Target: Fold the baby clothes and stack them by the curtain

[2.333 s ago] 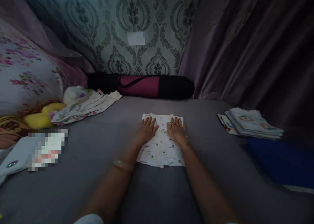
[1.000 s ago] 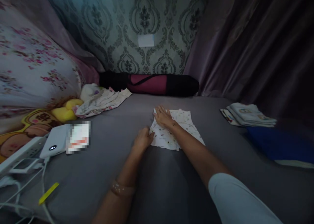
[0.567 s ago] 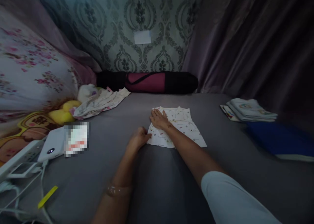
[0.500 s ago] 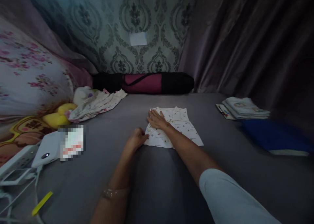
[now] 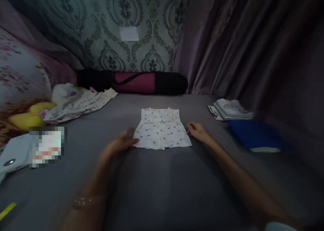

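A small white printed garment (image 5: 162, 131) lies flat on the grey sheet, its top narrower than its flared lower part. At its lower left corner is my left hand (image 5: 121, 141), thumb stretched onto the cloth and apart from the fingers. My right hand (image 5: 198, 131) rests beside the garment's right edge with fingers curled in; I see no cloth between them, though their undersides are hidden.
Folded white clothes (image 5: 233, 110) and a blue folded cloth (image 5: 255, 136) lie at right. Crumpled printed clothing (image 5: 81, 106), a yellow plush toy (image 5: 32, 116) and a white device (image 5: 16, 151) are at left. A long black-and-maroon bag (image 5: 136, 82) lies along the wall.
My right hand has lifted off the garment's upper left and moved to its right side. The garment now lies fully uncovered. My left hand stays at the lower left corner; the view has shifted right.
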{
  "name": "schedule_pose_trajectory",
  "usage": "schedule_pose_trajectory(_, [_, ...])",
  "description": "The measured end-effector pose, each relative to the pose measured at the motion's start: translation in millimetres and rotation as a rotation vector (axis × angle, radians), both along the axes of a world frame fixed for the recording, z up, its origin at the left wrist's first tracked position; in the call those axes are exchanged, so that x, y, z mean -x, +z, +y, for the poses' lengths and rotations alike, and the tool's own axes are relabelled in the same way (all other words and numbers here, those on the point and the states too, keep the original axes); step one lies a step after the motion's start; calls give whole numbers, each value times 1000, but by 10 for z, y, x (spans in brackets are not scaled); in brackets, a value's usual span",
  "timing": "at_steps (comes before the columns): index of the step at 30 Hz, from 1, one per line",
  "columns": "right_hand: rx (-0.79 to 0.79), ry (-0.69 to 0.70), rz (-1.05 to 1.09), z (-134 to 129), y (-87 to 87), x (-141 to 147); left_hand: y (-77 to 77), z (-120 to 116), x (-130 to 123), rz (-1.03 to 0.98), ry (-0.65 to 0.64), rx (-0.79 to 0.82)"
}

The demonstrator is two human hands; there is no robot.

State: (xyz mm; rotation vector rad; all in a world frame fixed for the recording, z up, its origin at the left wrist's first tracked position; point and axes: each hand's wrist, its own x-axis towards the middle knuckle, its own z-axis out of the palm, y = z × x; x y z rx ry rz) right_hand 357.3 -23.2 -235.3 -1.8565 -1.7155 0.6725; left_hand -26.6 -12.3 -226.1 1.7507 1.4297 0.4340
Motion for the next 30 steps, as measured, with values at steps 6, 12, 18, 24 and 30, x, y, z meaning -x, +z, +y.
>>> schedule_pose_trajectory(6, [14, 47, -82, -319, -110, -68, 196, -71, -44, 31, -109, 17])
schedule_pose_trajectory(12, [55, 115, 8, -495, -46, 14, 242, -84, -60, 22, -191, 69])
schedule_pose_trajectory(18, [94, 333, 42, -702, 94, -42, 240, -99, -11, 58, -290, 61])
schedule_pose_trajectory(24, [-90, 386, -60, -702, 12, -49, 225, -130, 2, 135, -294, 23])
schedule_pose_trajectory(30, [-361, 377, -214, -639, -107, 8, 63, -56, -21, 75, -254, -195])
